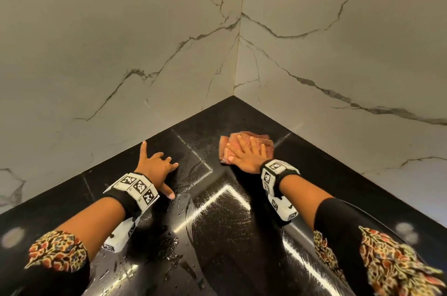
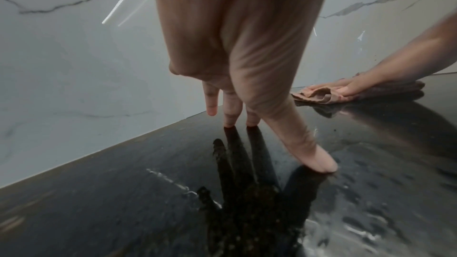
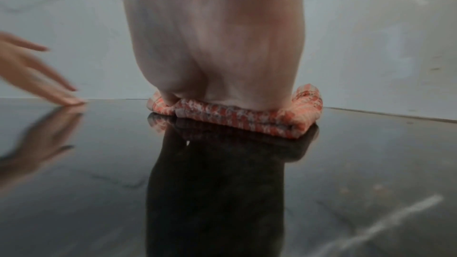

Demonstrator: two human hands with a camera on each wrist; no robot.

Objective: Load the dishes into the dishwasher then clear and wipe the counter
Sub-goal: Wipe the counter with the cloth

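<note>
Warm, dim light overhead; bright streaks of glare cross the wet black counter point(image 1: 225, 201) (it mirrors like glass). Both wrist views are soft, blurred, and bent at the edges.

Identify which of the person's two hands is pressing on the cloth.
The right hand, flat on the folded orange cloth; the left hand touches only the bare black counter.

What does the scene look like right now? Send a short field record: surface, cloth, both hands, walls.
surface: black glossy counter, wet streaks and droplets near the front
cloth: folded orange patterned cloth, flat on the counter near the corner
right hand: right hand pressed flat on the cloth, fingers straight
left hand: left hand holds nothing, spread fingertips resting on the counter
walls: white marble walls meeting in a corner behind the counter
dishes: none in view
</note>
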